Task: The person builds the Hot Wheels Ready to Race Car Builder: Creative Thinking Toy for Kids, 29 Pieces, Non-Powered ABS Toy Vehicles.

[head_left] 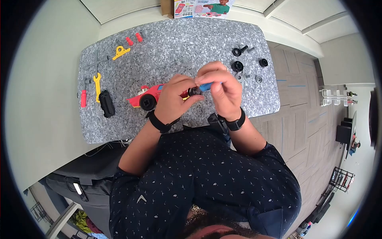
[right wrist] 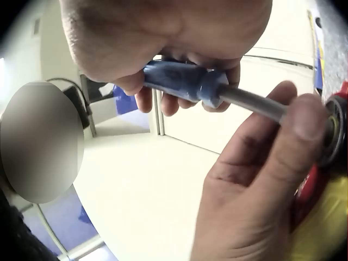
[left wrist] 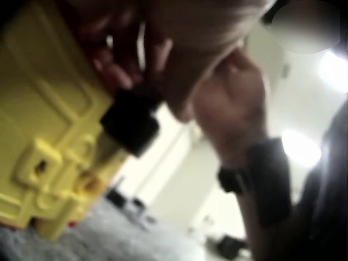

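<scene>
In the head view, a red toy race car (head_left: 135, 102) sits at the table's near side, with a black front wheel (head_left: 147, 102) facing up. My left hand (head_left: 173, 97) grips the car's rear part; its thumb (right wrist: 307, 117) and a finger close around the tip of a grey shaft by a black wheel (right wrist: 338, 130). That shaft belongs to a toy screwdriver (right wrist: 176, 80) with a blue handle. My right hand (head_left: 226, 91) holds this handle, fingers curled round it. The car's yellow underside (left wrist: 49, 103) fills the left of the left wrist view. The shaft's end is hidden at the wheel.
Left on the grey speckled table (head_left: 179, 44) lie a yellow wrench (head_left: 97, 85), a black ridged part (head_left: 106, 104), a red-handled tool (head_left: 83, 98), a grey cross-shaped tool (head_left: 95, 62) and a yellow piece (head_left: 120, 52). Black wheels (head_left: 237, 66) and small grey parts lie right. A printed box (head_left: 203, 8) stands behind.
</scene>
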Demonstrator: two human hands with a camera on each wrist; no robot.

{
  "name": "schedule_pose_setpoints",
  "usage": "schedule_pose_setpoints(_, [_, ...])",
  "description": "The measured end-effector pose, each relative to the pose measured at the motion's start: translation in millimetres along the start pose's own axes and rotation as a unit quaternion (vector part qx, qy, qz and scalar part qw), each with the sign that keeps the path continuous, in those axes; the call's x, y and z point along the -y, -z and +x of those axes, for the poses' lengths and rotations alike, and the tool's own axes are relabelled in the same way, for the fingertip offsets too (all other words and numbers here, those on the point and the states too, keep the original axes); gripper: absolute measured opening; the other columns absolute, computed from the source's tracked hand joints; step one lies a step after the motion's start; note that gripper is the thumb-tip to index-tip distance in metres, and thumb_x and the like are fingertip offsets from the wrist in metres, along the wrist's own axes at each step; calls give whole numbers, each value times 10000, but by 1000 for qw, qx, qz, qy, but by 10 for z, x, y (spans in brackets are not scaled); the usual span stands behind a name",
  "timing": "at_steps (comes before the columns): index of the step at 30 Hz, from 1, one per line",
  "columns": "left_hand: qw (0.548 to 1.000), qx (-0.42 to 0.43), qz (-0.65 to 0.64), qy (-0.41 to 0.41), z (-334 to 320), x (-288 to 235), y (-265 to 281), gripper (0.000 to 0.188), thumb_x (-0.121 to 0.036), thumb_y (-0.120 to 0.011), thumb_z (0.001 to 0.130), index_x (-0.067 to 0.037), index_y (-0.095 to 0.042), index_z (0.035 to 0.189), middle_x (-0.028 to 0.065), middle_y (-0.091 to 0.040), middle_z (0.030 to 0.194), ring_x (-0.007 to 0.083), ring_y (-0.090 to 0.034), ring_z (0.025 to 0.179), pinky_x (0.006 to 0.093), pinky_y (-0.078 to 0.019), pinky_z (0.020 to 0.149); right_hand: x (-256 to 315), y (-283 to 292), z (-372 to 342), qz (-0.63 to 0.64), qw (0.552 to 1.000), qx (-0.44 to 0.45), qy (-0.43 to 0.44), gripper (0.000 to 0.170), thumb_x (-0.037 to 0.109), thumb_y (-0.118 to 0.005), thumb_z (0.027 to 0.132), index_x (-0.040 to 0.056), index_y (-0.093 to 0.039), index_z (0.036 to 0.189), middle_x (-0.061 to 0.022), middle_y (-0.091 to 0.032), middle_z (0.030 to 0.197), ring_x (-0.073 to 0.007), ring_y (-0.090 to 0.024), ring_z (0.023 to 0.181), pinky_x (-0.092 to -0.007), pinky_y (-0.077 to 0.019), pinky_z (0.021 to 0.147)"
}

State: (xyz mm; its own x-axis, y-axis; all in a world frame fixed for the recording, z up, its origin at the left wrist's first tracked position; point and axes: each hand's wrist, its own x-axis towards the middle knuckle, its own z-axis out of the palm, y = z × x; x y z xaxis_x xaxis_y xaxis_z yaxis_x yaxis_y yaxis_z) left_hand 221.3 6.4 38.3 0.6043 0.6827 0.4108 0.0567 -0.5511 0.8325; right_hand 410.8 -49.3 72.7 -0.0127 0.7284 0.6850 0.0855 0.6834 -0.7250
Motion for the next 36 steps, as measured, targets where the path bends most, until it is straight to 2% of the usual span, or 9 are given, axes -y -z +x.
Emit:
schedule_pose_setpoints(3, [993, -23, -89, 68, -87, 71, -13, 303, -74, -903, 881, -22, -778, 1151, 111, -760, 1074, 313, -696, 941, 408, -557, 839, 258, -33, 145, -34, 996, 76, -14, 336, 135, -568, 1155, -31, -747, 1386, -215, -733, 1326, -328, -731, 1169, -429, -584, 1026])
schedule_pose_setpoints(5, [997, -7, -72, 19, -52, 60, 28, 291, -57, -879, 899, -22, -781, 1171, 115, -756, 1044, 302, -705, 921, 390, -554, 819, 322, -58, 167, -49, 995, 70, -46, 335, 95, -677, 1090, 12, -778, 1399, -213, -715, 1457, -357, -744, 1260, -452, -604, 1068])
schedule_pose_setpoints(9, [996, 3, -86, 2, -52, 130, -31, 275, -25, -843, 924, -19, -778, 1191, 129, -760, 1017, 294, -726, 917, 377, -556, 805, 300, 96, 80, -181, 979, 34, -85, 401, 91, -898, 923, 101, -853, 1321, -162, -732, 1403, -264, -757, 1147, -365, -636, 925])
schedule_pose_setpoints(15, [997, 2, -73, 36, -45, 31, 27, 259, -40, -828, 957, -4, -767, 1207, 150, -788, 1075, 311, -752, 925, 394, -572, 812, 381, -10, 183, -181, 982, 44, -37, 532, 74, -894, 899, 59, -794, 1421, -125, -762, 1297, -260, -742, 1065, -367, -626, 881])
schedule_pose_setpoints(17, [996, -2, -92, 19, -80, 138, -10, 277, -45, -838, 955, -13, -769, 1221, 144, -793, 1086, 307, -759, 932, 394, -579, 815, 400, 100, 189, -178, 978, 100, -36, 523, 69, -873, 913, 53, -786, 1428, -144, -784, 1326, -293, -759, 1151, -385, -638, 928])
schedule_pose_setpoints(21, [993, -20, -110, 36, -62, 51, -23, 302, -36, -837, 954, -23, -770, 1248, 145, -801, 1114, 311, -771, 954, 395, -594, 830, 468, 77, 174, -317, 944, 68, -55, 511, 97, -869, 926, 46, -779, 1427, -183, -755, 1463, -354, -751, 1316, -414, -641, 1045])
schedule_pose_setpoints(23, [995, 3, -92, 34, -45, 44, 25, 326, -37, -830, 960, -29, -768, 1280, 146, -805, 1121, 310, -775, 962, 394, -598, 840, 423, 5, 195, -228, 972, 49, -36, 537, 159, -905, 887, 48, -792, 1400, -146, -781, 1386, -309, -763, 1136, -387, -635, 934])
schedule_pose_setpoints(31, [994, 0, -94, 47, -71, 47, 9, 336, -25, -819, 954, -25, -765, 1286, 138, -815, 1139, 321, -767, 997, 407, -598, 852, 509, -115, 187, -225, 972, 28, -68, 580, 198, -863, 963, 30, -722, 1500, -215, -695, 1551, -401, -676, 1432, -457, -570, 1168])
schedule_pose_setpoints(36, [997, 13, -70, 23, -90, 86, 20, 349, -13, -817, 941, -23, -762, 1285, 140, -812, 1148, 333, -757, 1019, 420, -590, 868, 451, 77, 73, -248, 958, 119, -82, 693, 104, -799, 1003, -4, -561, 1645, -269, -521, 1710, -456, -559, 1544, -486, -493, 1250])
